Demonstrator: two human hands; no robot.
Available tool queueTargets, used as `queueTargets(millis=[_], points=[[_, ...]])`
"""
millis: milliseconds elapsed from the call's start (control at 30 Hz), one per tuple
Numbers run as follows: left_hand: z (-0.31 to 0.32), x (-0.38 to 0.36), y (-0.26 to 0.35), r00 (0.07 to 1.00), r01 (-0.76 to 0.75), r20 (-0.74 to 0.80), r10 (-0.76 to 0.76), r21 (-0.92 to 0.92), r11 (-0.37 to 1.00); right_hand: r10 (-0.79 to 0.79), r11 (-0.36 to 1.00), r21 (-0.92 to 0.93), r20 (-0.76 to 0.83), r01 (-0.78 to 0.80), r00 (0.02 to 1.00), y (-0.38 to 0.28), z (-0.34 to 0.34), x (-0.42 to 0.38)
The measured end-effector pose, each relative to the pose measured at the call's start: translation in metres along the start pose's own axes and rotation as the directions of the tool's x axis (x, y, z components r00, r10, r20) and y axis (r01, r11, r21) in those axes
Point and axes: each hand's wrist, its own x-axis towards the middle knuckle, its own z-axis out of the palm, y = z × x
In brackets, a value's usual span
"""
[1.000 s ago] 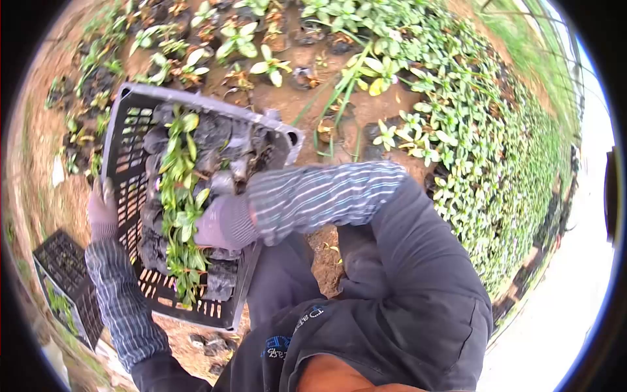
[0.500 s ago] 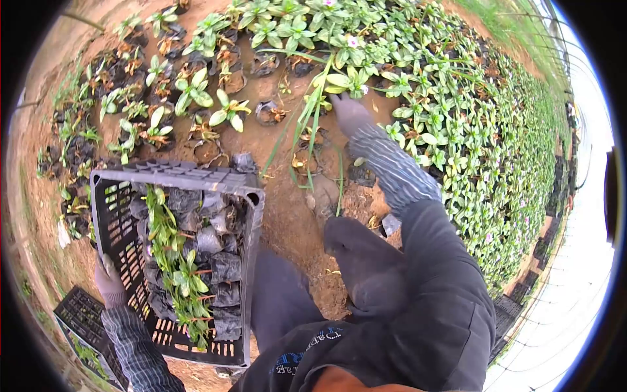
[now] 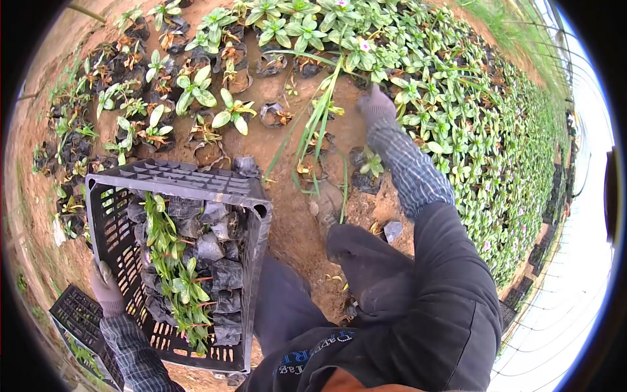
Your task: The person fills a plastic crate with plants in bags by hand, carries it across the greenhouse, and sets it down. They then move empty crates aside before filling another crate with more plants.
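Observation:
My left hand (image 3: 106, 287), in a grey glove, is closed on the left side of a black plastic crate (image 3: 256, 274). The crate is tilted toward me beside my leg. Inside lie several seedlings (image 3: 187, 284) in black grow bags (image 3: 226, 274), leaves toward the crate's middle. My gloved right hand (image 3: 377, 108) is stretched forward over bare soil at the edge of the dense plants (image 3: 418, 124). Its fingers look curled; what they hold, if anything, is hidden. Below the right wrist sits a small bagged plant (image 3: 371, 164).
Long grass blades (image 3: 320, 117) bend over the soil left of my right hand. Sparse seedlings and torn bags (image 3: 271, 116) stand at upper left. Another black crate (image 3: 78, 320) lies at lower left. Wire netting (image 3: 555, 281) runs along the right.
My right hand has drawn back slightly and right; the leafy plant with a flower at its fingertips no longer shows there. My left hand keeps its hold on the crate. The view has shifted slightly.

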Motion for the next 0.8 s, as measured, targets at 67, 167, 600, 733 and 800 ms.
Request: queueTargets(millis=[67, 167, 600, 733, 800], points=[[0.003, -0.001, -0.009, 0.998, -0.041, -0.036, 0.042, 0.021, 0.999, 0.001, 0.998, -0.070, -0.001, -0.001, 1.000, -0.006, 0.005, 0.026], [0.000, -0.001, -0.009, 1.000, -0.005, -0.002, 0.005, 0.046, 0.999, -0.020, 0.998, -0.064, 0.012, 0.021, 1.000, -0.018, 0.018, 0.039], [-0.008, 0.005, 0.011, 0.985, 0.107, 0.133, -0.113, 0.049, 0.993, -0.719, 0.689, -0.042, -0.164, 0.724, 0.675, 0.017, -0.008, -0.018], [-0.006, 0.003, 0.010, 0.988, 0.125, 0.080, -0.130, 0.061, 0.990, -0.536, 0.615, 0.711, 0.061, 0.340, 0.842, -0.070, -0.105, -0.113], [-0.004, 0.007, 0.011, 0.987, 0.146, 0.064, -0.149, 0.051, 0.988, -0.673, 0.524, 0.731, 0.040, 0.438, 0.739, -0.110, -0.148, -0.162]])
